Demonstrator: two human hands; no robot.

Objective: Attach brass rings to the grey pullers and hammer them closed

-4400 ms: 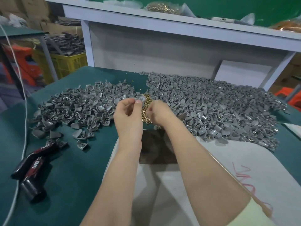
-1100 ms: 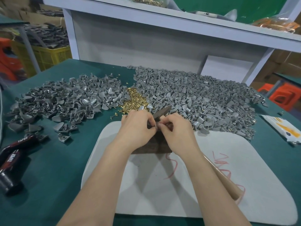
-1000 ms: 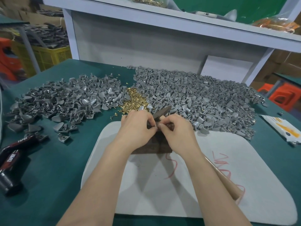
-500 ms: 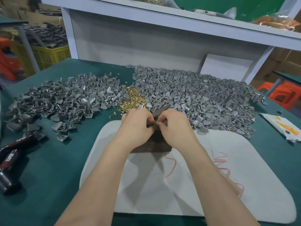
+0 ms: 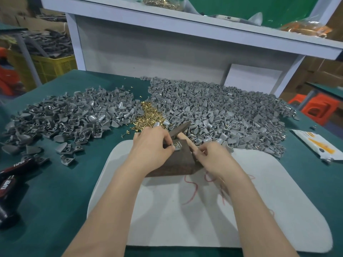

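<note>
My left hand (image 5: 153, 148) pinches a grey puller (image 5: 177, 146) with a brass ring on it, holding it on top of a dark brown block (image 5: 176, 164). My right hand (image 5: 213, 157) sits just right of the block and grips the wooden handle of a small hammer (image 5: 179, 129), whose dark head points up behind the block. A heap of loose brass rings (image 5: 148, 115) lies just beyond my hands. It sits between two big piles of grey pullers, one on the left (image 5: 74, 115) and one on the right (image 5: 222, 112).
The block stands on a white mat (image 5: 204, 216) on the green table (image 5: 55, 201). Black tools marked TAPER (image 5: 13, 175) lie at the left edge, a white and orange packet (image 5: 315, 143) at the right. A white shelf unit (image 5: 167, 49) rises behind the piles.
My hands were joined over the block. My right hand has since drawn away to the right with the hammer, uncovering the puller and ring that my left hand holds on the block.
</note>
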